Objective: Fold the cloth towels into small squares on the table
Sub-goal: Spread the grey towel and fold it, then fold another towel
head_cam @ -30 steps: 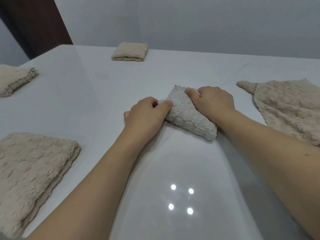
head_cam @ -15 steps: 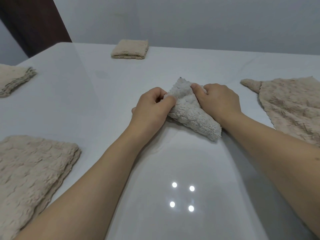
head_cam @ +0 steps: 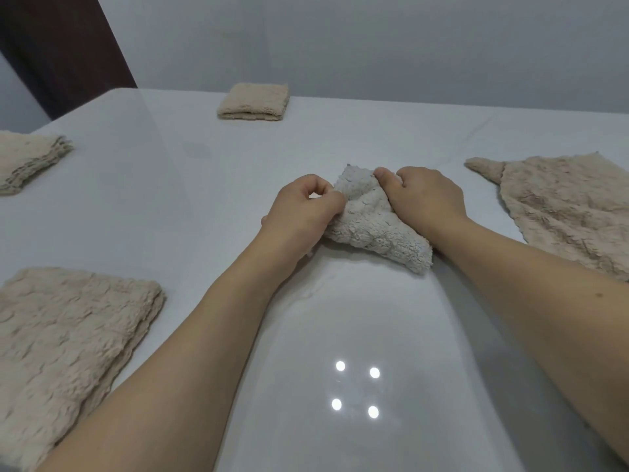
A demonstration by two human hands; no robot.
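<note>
A small pale grey fleece towel (head_cam: 372, 223) lies folded on the white table (head_cam: 204, 199) at the middle. My left hand (head_cam: 299, 209) pinches its left edge between thumb and fingers. My right hand (head_cam: 425, 195) grips its far right corner, thumb on top. The far end of the towel is bunched and raised between the two hands; its near corner rests flat on the table.
An unfolded beige towel (head_cam: 565, 206) lies spread at the right. Folded beige towels sit at the near left (head_cam: 64, 335), the far left (head_cam: 27, 158) and the far middle (head_cam: 253, 102). A grey wall and a dark door frame stand behind the table.
Both hands have closed tighter on the grey towel and drawn its far end together and up, so it has gone from flat to bunched.
</note>
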